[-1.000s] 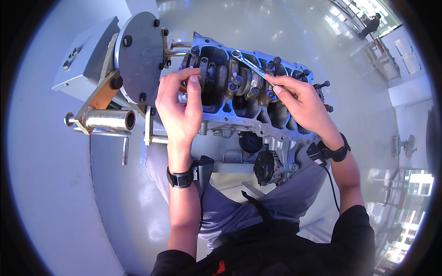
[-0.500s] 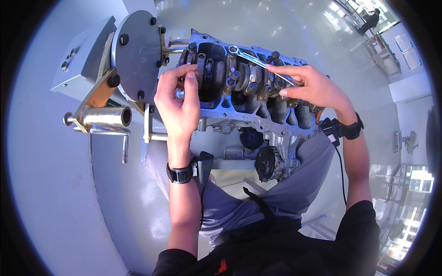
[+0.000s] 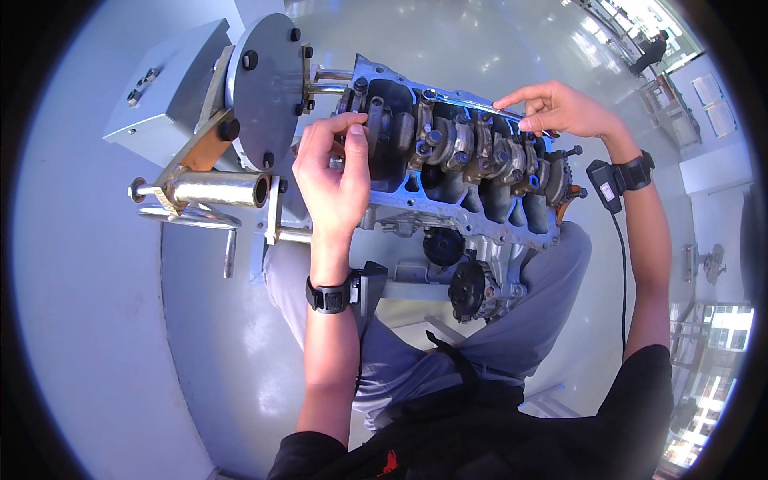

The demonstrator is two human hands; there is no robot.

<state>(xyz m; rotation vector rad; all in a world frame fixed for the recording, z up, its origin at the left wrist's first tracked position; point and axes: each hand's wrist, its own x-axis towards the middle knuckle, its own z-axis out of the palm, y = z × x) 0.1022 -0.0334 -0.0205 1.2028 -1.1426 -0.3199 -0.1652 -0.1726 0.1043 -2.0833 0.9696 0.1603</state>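
Note:
An engine block (image 3: 384,195) with its crankshaft (image 3: 458,144) and bearing caps showing lies across in front of me. My left hand (image 3: 334,170) is at the block's left end, thumb and index finger close together beside the first bearing cap. What the fingertips hold, if anything, is hidden. Along the far edge of the block runs a shiny combination wrench (image 3: 468,102), its ring end over a bolt (image 3: 430,95) on a cap. My right hand (image 3: 564,110) grips the other end of that wrench between index finger and thumb.
The block is bolted to an engine stand with a round grey plate (image 3: 268,92), a crank handle (image 3: 230,252) and a grey box (image 3: 164,88) at left. Below the block hang black pulleys (image 3: 466,290), close to my knees. Another person (image 3: 652,53) sits far off at upper right.
The wrench has swung away from me, from slanting across the crankshaft to lying along the block's far edge. My right hand moved up and right with it. My left hand keeps its place on the block.

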